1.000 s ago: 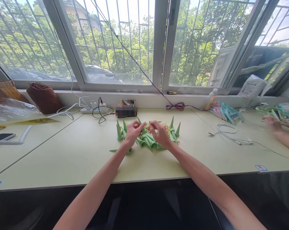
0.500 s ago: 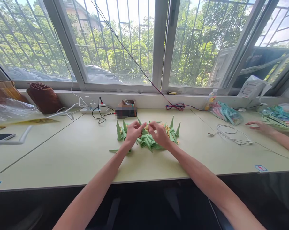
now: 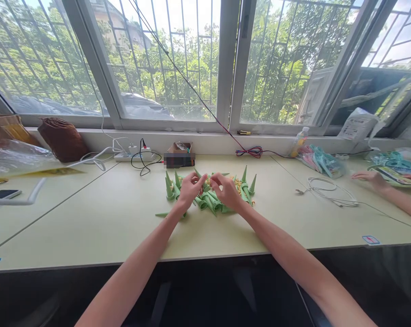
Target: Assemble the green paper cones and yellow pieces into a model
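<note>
My left hand (image 3: 190,188) is closed around a green plastic cone (image 3: 197,173), whose tip points up and away past the fingers. Close beside it, my right hand (image 3: 226,190) is pinched at the fingertips; whatever it grips is too small to make out. Under and around both hands lies a pile of similar green cones (image 3: 210,200), some on their sides with open hollow ends. Several others, such as one at the right (image 3: 253,184), stand upright. Small yellow-orange pieces (image 3: 238,185) are scattered among them, partly hidden by my hands.
Behind the pile sits a small box (image 3: 180,156) near a power strip (image 3: 132,155). A white cable (image 3: 331,193) and bagged items (image 3: 323,161) lie to the right. Another person's hand (image 3: 372,179) rests at the far right. A phone (image 3: 2,195) is at the left.
The cone tip at my left hand has tilted slightly; my hands stay nearly in place. At the far right, a printed flat item now shows by the other person's hands.
</note>
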Tool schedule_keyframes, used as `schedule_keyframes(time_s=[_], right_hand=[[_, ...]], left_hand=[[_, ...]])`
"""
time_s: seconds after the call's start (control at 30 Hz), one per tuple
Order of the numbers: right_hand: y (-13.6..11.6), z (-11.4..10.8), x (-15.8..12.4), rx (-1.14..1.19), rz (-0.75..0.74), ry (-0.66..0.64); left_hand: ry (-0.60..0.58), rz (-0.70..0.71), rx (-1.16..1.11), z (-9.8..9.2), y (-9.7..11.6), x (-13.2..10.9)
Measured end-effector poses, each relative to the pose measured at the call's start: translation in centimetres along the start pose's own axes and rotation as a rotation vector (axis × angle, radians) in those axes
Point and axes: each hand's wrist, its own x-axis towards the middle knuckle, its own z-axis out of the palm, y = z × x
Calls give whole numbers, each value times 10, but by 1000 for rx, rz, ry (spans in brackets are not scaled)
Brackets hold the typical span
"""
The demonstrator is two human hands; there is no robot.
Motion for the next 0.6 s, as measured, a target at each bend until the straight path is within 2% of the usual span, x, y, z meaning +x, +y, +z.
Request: schedule_keyframes(time_s=[0.6], right_hand=[[2, 1, 0, 18, 29, 33]], left_hand=[[-34, 21, 16, 0, -4, 1]])
